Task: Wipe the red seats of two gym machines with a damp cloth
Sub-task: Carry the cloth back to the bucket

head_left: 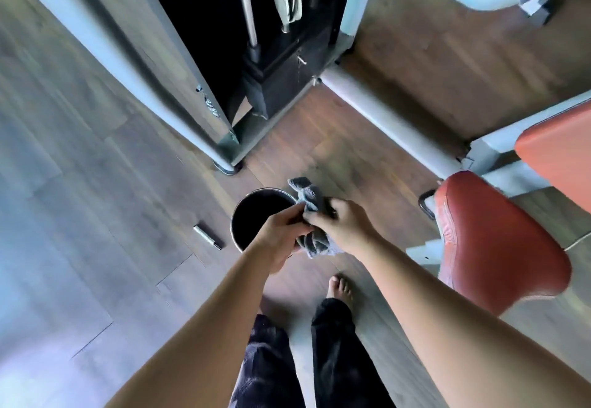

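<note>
Item: grey terry cleaning cloth (312, 198), bunched, held between both hands directly above a round dark metal bucket (236, 215) standing on the wood-plank floor (96, 184). Left hand (279, 237): fingers curled round the near, lower part of the cloth. Right hand (342, 225): fingers closed over the upper part, one loose corner sticking out on the far side. Step in hand, by judgement: wringing or gathering the cloth over the bucket before wiping; whether it is wet cannot be told. Target: red padded vinyl seat (502, 244) of a grey-framed gym machine, to the right of the hands and apart from them, untouched, with pale scuffing on its left edge. A second orange-red pad (559, 152) lies farther right. Next move, by judgement: carry the cloth right, off the bucket, lay it flat on the near seat and stroke across it. Also present: short silver metal cylinder (208, 237) on the floor left of the bucket; black weight stack (287, 88) far centre; bare foot (341, 289) near.
</note>
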The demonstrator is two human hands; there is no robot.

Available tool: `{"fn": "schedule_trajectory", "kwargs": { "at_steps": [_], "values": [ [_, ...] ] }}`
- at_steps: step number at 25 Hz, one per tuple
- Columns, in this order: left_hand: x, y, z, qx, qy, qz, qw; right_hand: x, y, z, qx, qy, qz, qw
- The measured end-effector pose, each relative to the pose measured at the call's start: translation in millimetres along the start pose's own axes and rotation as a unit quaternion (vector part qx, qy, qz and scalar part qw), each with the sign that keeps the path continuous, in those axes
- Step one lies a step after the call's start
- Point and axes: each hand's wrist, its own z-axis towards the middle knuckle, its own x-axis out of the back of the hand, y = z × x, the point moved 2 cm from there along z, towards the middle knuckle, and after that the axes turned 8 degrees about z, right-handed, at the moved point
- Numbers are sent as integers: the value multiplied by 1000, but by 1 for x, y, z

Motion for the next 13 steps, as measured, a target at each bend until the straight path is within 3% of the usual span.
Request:
{"fn": "schedule_trajectory", "kwargs": {
  "at_steps": [6, 13],
  "values": [
    [29, -50, 60, 48, 131, -44, 989, -24, 73, 53, -86, 86, 106, 987],
    [56, -101, 126, 104, 195, -119, 968, -55, 142, 113, -147, 123, 141, 971]
  ]
}}
